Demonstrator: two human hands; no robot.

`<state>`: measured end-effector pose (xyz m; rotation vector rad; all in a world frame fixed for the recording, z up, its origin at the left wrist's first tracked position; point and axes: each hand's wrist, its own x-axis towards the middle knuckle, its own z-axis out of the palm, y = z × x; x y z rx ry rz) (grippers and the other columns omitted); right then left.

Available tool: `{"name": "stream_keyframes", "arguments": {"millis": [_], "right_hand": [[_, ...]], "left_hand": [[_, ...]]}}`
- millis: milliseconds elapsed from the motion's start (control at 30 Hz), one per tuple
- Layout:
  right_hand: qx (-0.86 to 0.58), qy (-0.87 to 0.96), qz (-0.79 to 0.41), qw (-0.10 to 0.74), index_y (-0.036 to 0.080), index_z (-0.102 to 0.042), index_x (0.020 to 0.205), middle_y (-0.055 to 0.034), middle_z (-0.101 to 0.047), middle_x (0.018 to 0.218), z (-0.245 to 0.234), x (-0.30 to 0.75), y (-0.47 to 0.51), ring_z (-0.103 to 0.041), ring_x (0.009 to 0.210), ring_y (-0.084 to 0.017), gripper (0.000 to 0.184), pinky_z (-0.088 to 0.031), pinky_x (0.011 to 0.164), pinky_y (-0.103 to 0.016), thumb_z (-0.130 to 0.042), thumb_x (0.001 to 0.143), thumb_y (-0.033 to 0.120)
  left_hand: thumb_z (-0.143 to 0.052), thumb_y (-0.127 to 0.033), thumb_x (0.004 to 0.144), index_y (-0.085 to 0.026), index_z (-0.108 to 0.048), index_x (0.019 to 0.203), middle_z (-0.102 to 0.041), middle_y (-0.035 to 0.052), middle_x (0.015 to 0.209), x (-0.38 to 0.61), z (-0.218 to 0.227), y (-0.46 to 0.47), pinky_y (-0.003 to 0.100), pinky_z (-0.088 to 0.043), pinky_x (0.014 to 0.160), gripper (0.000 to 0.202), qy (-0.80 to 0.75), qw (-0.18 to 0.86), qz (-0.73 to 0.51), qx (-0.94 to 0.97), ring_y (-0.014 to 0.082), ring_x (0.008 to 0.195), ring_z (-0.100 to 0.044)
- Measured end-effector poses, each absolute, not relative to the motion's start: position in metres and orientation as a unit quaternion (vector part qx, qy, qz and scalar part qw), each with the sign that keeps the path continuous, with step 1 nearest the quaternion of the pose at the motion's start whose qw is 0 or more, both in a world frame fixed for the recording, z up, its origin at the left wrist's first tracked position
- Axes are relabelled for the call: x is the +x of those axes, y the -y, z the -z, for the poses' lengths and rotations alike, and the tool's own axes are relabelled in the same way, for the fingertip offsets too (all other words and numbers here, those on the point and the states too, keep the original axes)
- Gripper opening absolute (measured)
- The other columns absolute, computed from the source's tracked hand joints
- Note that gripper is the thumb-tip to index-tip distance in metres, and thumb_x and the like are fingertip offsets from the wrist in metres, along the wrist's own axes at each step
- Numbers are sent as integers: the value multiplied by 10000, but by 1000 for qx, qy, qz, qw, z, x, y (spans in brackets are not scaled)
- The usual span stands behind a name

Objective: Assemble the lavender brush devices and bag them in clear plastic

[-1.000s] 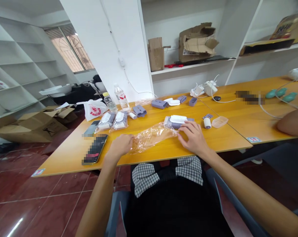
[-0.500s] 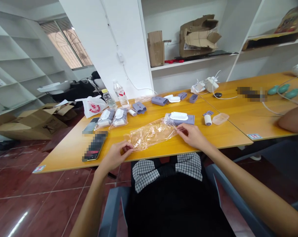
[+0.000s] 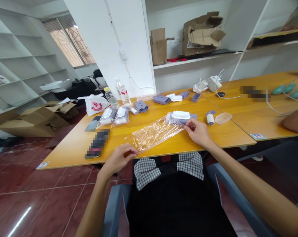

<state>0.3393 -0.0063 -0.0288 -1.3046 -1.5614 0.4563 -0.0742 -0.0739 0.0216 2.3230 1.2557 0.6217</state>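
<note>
A clear plastic bag (image 3: 152,135) lies stretched across the tabletop between my hands. My left hand (image 3: 120,156) pinches its near left corner at the table's front edge. With thumb and finger together, my right hand (image 3: 197,132) grips the bag's right end. Just behind that end sits a white bristled brush (image 3: 181,115) on top of a purple-grey case (image 3: 193,117), and the bag's far end overlaps the case's left part. A white roller (image 3: 210,119) and a clear shallow tray (image 3: 223,118) lie right of my right hand.
Two bagged sets (image 3: 121,116) lie at the left, near a phone (image 3: 97,144). Bottles (image 3: 122,92) and a white carrier bag (image 3: 95,104) stand behind. More purple-grey cases (image 3: 161,99) line the back. Another person's arm (image 3: 295,122) rests at the right.
My right hand has drawn slightly rightward, and the plastic bag is pulled straighter. My left hand keeps its pinch on the corner. The camera view has shifted a little.
</note>
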Motion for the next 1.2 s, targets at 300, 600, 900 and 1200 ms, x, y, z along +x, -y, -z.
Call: {"name": "stream_keyframes", "arguments": {"millis": [300, 600, 900, 1200], "right_hand": [[-548, 625, -183, 525, 255, -616, 870, -49, -752, 813, 33, 343, 2, -723, 711, -255, 149, -584, 703, -426, -686, 905, 382], [-470, 780, -152, 384, 245, -774, 1233, -114, -787, 1375, 27, 340, 10, -779, 1170, -317, 300, -600, 1080, -579, -598, 993, 269], [-449, 792, -55, 411, 243, -793, 1186, -121, -756, 1378, 31, 336, 14, -747, 1238, -315, 259, -614, 1076, -550, -612, 1001, 241], [-488, 747, 73, 446, 234, -772, 999, -139, -765, 1127, 23, 339, 11, -688, 1136, -354, 146, -565, 1030, -573, -630, 967, 248]], "left_hand": [[-494, -366, 1117, -246, -797, 1246, -817, 77, 1142, -59, -36, 86, 411, -598, 950, 350, -445, 128, -135, 876, 264, 1046, -767], [-500, -317, 1130, -192, -799, 1014, -814, 106, 934, -45, -22, 73, 373, -631, 790, 344, -425, -59, -107, 897, 258, 858, -783], [-635, -336, 1087, -268, -640, 1487, -632, 119, 1597, -47, -4, 70, 527, -540, 1236, 406, -327, 32, -266, 906, 291, 1502, -601], [-428, -266, 1112, -181, -670, 1443, -668, 143, 1553, -32, -2, 66, 521, -487, 1282, 419, -451, 36, -152, 879, 302, 1502, -597]]}}
